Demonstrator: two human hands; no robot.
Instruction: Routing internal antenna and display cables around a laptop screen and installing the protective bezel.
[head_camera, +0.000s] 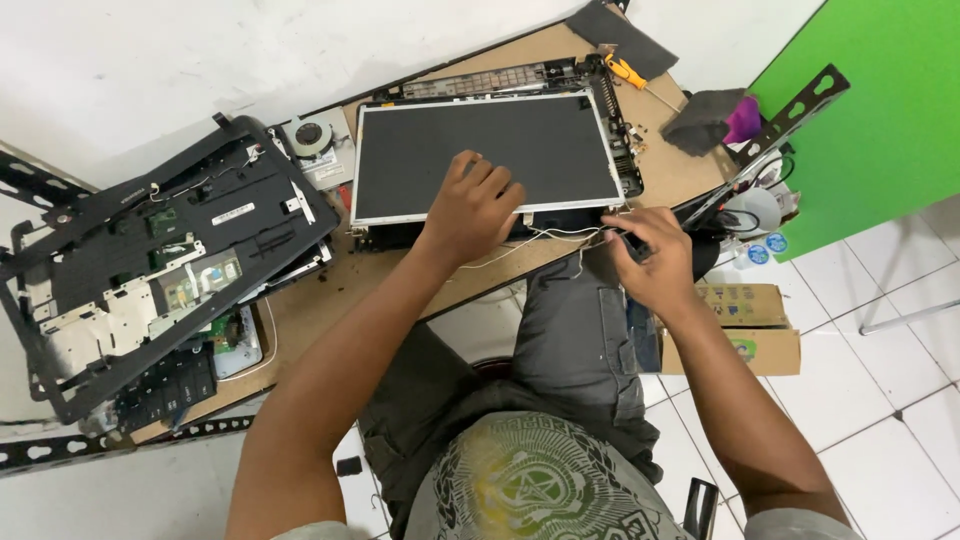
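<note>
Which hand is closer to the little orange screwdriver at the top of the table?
The right hand. It sits at the table's front edge, below the orange-handled screwdriver, pinching thin white wires. The left hand rests on the flat dark laptop screen panel, farther to the left.

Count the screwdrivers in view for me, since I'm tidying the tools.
1: an orange-handled screwdriver lies at the far right of the wooden table, beyond the screen panel. Others may hide under parts.

A white wall (150, 60) is running behind the brown wooden table (330, 300). A green panel (880, 120) is standing at the right, above white floor tiles (880, 400) that are reflecting soft light.
</note>
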